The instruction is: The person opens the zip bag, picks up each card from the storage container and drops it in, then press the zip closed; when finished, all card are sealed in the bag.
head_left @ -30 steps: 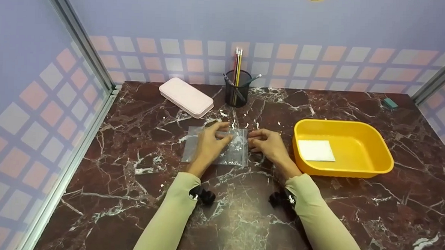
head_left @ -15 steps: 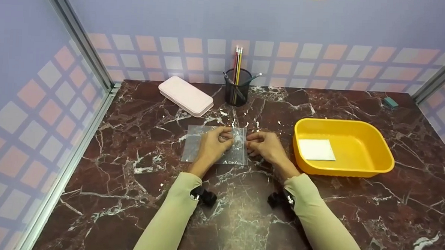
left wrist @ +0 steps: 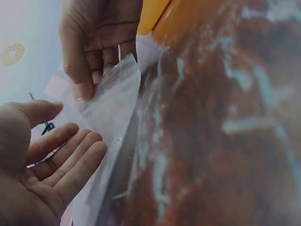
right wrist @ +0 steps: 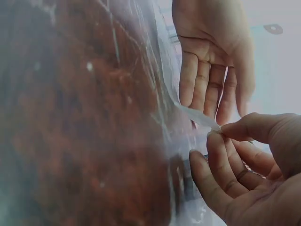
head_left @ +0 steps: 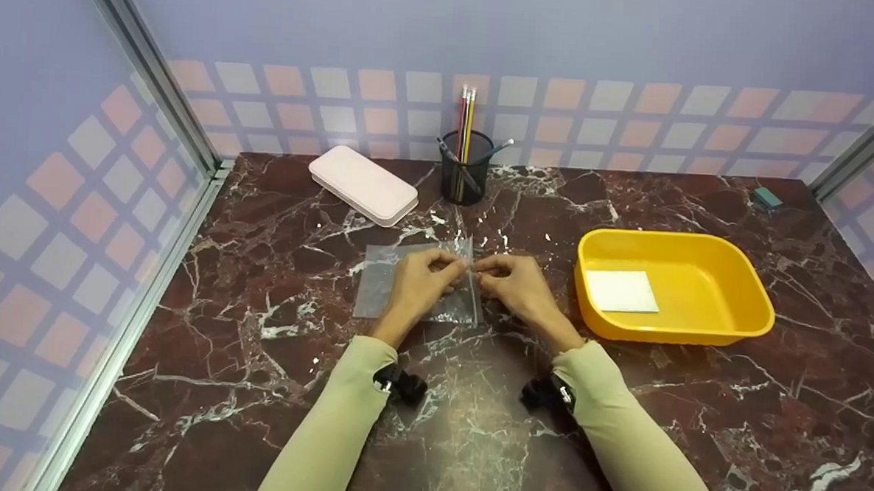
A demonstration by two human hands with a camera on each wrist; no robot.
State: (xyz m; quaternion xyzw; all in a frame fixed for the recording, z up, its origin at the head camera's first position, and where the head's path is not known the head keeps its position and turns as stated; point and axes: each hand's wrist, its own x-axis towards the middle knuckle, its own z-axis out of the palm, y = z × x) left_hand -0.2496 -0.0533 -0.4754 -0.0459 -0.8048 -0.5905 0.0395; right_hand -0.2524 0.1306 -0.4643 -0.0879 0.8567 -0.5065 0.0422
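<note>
A clear plastic zip bag (head_left: 382,281) lies flat on the marble-patterned table, its right edge lifted a little between the hands. My right hand (head_left: 521,285) pinches that edge between thumb and index finger, which the right wrist view shows with the bag's lip (right wrist: 200,117) in the fingertips. Over the bag hovers my left hand (head_left: 419,283). In the left wrist view the left hand's fingers (left wrist: 70,165) are extended beside the bag's film (left wrist: 110,106), thumb apart from them and nothing between.
A yellow basin (head_left: 713,335) with a white square item (head_left: 621,291) stands to the right. Behind are a pink case (head_left: 364,185) and a black mesh cup (head_left: 462,184) of pencils. A teal block (head_left: 766,198) lies far right. White bits are scattered near the bag.
My right hand has moved left onto the bag's edge and now pinches it, raising it slightly. The left hand has shifted slightly right. The view has tilted down a little.
</note>
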